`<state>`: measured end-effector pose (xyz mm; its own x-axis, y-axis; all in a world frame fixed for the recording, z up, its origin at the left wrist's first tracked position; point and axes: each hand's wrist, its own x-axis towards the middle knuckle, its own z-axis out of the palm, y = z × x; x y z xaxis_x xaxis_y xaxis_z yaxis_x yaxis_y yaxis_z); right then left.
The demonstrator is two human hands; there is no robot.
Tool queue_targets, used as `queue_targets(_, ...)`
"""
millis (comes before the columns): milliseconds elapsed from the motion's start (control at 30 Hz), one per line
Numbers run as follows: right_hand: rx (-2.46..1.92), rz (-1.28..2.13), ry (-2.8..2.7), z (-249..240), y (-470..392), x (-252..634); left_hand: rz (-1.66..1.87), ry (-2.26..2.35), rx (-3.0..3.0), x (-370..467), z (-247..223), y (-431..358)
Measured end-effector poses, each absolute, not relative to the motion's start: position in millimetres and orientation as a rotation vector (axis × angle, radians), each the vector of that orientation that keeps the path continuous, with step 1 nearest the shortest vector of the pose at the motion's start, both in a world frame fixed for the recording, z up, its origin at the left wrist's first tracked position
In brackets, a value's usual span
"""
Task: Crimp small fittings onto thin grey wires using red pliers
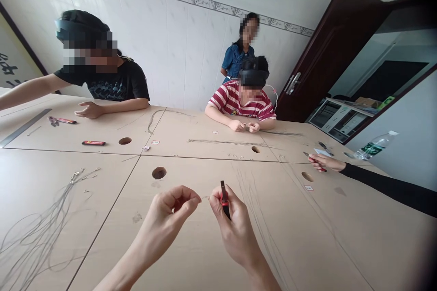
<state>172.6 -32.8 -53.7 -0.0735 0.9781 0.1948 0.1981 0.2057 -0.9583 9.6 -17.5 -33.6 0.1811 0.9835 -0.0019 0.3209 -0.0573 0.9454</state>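
Note:
Above the table, my left hand (172,207) pinches one end of a short thin wire (205,198) between thumb and forefinger. The thumb and forefinger of my right hand (234,223) meet the wire's other end. Held upright in the same right hand is what looks like a small pair of pliers (224,194), dark with a red part; the palm and fingers hide much of it. Long thin wires (261,209) lie on the table to the right of my right hand. A bundle of wires with small metal ends (71,182) lies to the left.
The table (112,254) has round holes and panel seams. Two people sit opposite; one person stands behind. A co-worker's hand (322,162) holds pliers at the right. Box cutters (94,143), a steel ruler (25,127) and a water bottle (378,145) lie around the far side.

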Motion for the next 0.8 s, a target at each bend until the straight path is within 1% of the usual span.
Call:
queue_targets(167, -1.151, 0.968, -1.537, -53.1, -33.5, 171.5, 0.881, 1.243, 1.411, 11.2, -35.2, -15.6)
queue_targets(467, -1.161, 0.925, -1.605, -56.7, -33.7, 169.8, 0.856, 1.244, 1.388, 10.5, -30.4, -16.7)
queue_targets(800, -1.186, 0.696, -1.74, -62.7, -32.2, 172.0, 0.819, 1.241, 1.384, 9.4, -33.1, -15.4)
